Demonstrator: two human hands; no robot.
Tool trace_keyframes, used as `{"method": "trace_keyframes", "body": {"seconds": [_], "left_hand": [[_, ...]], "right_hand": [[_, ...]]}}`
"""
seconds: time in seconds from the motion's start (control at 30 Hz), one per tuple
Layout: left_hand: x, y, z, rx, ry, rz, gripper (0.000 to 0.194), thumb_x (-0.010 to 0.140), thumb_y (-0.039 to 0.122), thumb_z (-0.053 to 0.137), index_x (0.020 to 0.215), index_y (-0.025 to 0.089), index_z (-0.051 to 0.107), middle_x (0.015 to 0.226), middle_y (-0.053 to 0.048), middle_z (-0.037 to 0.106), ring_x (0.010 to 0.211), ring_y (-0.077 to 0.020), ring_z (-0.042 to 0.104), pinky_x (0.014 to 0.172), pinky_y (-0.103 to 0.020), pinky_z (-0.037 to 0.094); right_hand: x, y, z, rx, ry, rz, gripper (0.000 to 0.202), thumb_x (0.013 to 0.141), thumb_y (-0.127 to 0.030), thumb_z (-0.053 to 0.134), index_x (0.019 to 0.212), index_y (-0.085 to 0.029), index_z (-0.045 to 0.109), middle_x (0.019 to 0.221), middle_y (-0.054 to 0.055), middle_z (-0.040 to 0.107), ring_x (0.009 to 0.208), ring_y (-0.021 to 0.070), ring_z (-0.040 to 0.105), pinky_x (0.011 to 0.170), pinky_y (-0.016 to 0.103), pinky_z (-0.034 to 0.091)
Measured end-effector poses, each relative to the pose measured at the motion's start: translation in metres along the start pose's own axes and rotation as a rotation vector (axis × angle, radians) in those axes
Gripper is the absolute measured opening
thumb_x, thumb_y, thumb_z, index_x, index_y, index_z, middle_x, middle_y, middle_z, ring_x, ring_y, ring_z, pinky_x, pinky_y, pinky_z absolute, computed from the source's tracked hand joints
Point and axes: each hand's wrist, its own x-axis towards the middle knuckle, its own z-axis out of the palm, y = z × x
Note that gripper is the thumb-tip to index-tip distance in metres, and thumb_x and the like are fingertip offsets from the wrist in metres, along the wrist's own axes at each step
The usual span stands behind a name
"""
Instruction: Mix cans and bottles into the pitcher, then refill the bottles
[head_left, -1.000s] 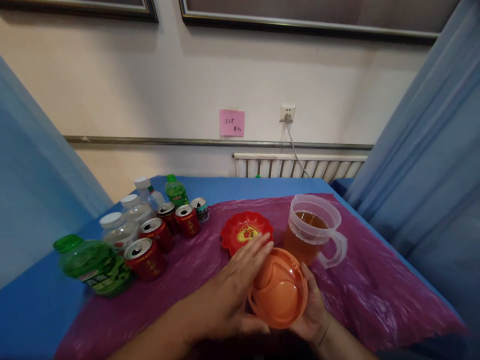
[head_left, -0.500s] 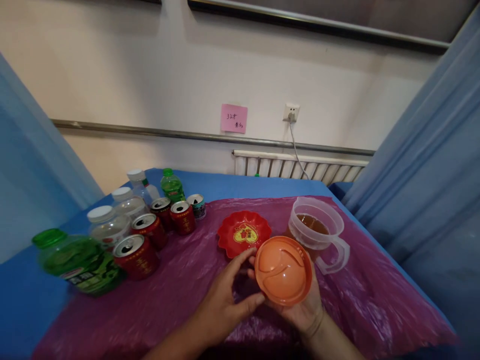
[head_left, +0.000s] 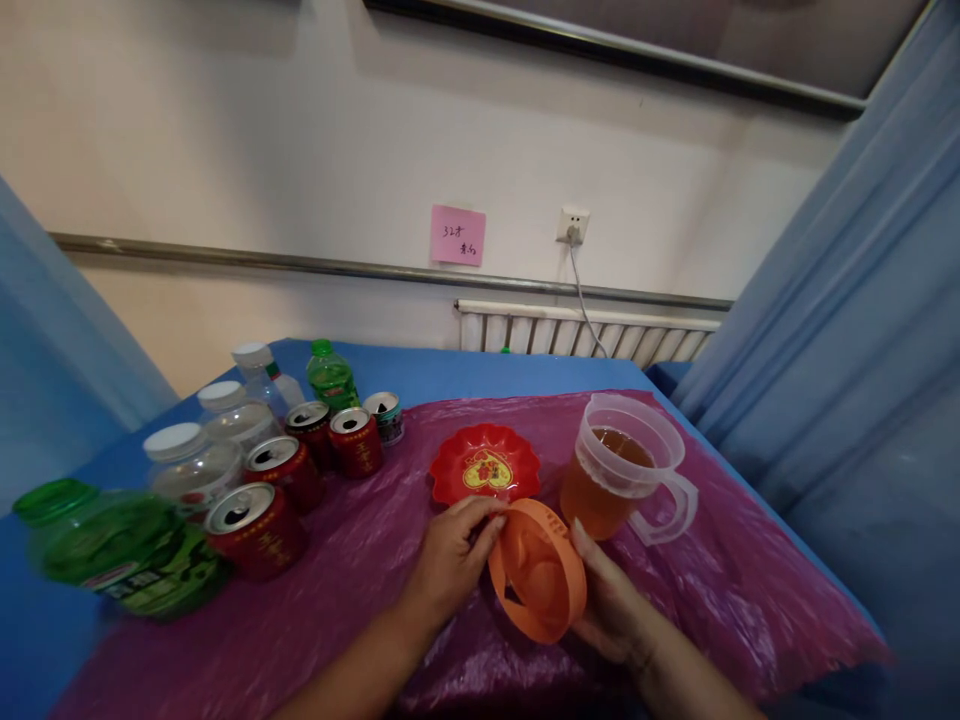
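Nearest, the left hand [head_left: 451, 562] has its thumb and fingers nearly closed on the upper left rim of an orange round container [head_left: 538, 572]. The fingers of the right hand [head_left: 616, 608] are partly curled around its right side; the ones underneath are hidden. The container is held up, tilted, above a crinkled purple plastic sheet [head_left: 337, 575], its moulded inside in view. A dark gap shows at its lower left, perhaps between two parts, though the shadow makes that hard to judge.

To the left, a big green bottle [head_left: 139, 560] leans beside a red can [head_left: 262, 540] with an open top. Behind stand more red cans [head_left: 356, 445] and clear jars [head_left: 196, 470] with white lids. Just beyond the hands, a clear plastic jug [head_left: 619, 465] of amber liquid stands at the right, handle outward, and a red scalloped dish [head_left: 487, 465] with a yellow heart design lies left of it. Farther back are a small can [head_left: 385, 418], a small green bottle [head_left: 332, 378] and a clear bottle [head_left: 264, 380] with a white cap.

The sheet lies over the blue-covered desk [head_left: 465, 375]. Past it are a white radiator [head_left: 585, 330], a metal rail [head_left: 315, 265], a pink note [head_left: 457, 236] and a socket [head_left: 573, 226] with a plug.
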Motion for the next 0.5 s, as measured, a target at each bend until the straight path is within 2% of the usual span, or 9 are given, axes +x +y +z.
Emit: {"method": "trace_keyframes", "body": {"seconds": [0.1, 0.17, 0.33, 0.43, 0.5], "left_hand": [[-0.001, -0.013, 0.005, 0.000, 0.052, -0.020, 0.020, 0.094, 0.032, 0.054, 0.094, 0.024, 0.073, 0.090, -0.004, 0.075, 0.084, -0.0204, 0.070, 0.080, -0.033, 0.055], [-0.001, -0.021, 0.007, -0.041, 0.069, -0.086, 0.021, 0.093, 0.034, 0.055, 0.092, 0.022, 0.072, 0.086, -0.004, 0.073, 0.079, -0.0196, 0.068, 0.074, -0.031, 0.054], [0.000, -0.033, 0.011, -0.178, 0.005, -0.240, 0.019, 0.084, 0.034, 0.060, 0.081, 0.018, 0.069, 0.069, 0.001, 0.063, 0.062, -0.0137, 0.055, 0.060, -0.025, 0.045], [-0.001, -0.035, 0.014, -0.256, -0.014, -0.266, 0.016, 0.078, 0.031, 0.062, 0.073, 0.017, 0.067, 0.063, 0.004, 0.056, 0.058, -0.0110, 0.050, 0.057, -0.023, 0.040], [-0.002, -0.035, 0.016, -0.314, -0.018, -0.288, 0.017, 0.076, 0.033, 0.064, 0.071, 0.017, 0.066, 0.062, 0.004, 0.056, 0.057, -0.0103, 0.050, 0.055, -0.022, 0.039]], "right_hand": [[0.000, 0.003, 0.002, -0.031, -0.016, 0.021, 0.072, 0.085, -0.073, 0.063, 0.128, -0.016, 0.068, 0.124, 0.016, 0.073, 0.120, 0.0327, 0.064, 0.103, 0.052, 0.046], [0.000, 0.004, 0.004, -0.097, -0.022, -0.031, 0.073, 0.082, -0.067, 0.072, 0.136, -0.019, 0.063, 0.133, 0.015, 0.068, 0.124, 0.0331, 0.062, 0.104, 0.052, 0.046], [0.007, 0.003, 0.006, -0.297, -0.076, -0.202, 0.091, 0.070, -0.056, 0.088, 0.147, -0.025, 0.052, 0.150, 0.012, 0.055, 0.140, 0.0328, 0.048, 0.117, 0.050, 0.032], [0.012, 0.005, 0.003, -0.368, -0.091, -0.255, 0.101, 0.063, -0.053, 0.093, 0.150, -0.029, 0.048, 0.153, 0.011, 0.053, 0.143, 0.0334, 0.045, 0.118, 0.050, 0.031], [0.015, 0.007, 0.003, -0.347, -0.057, -0.282, 0.099, 0.061, -0.052, 0.095, 0.147, -0.030, 0.051, 0.151, 0.010, 0.054, 0.141, 0.0341, 0.047, 0.118, 0.051, 0.031]]}}
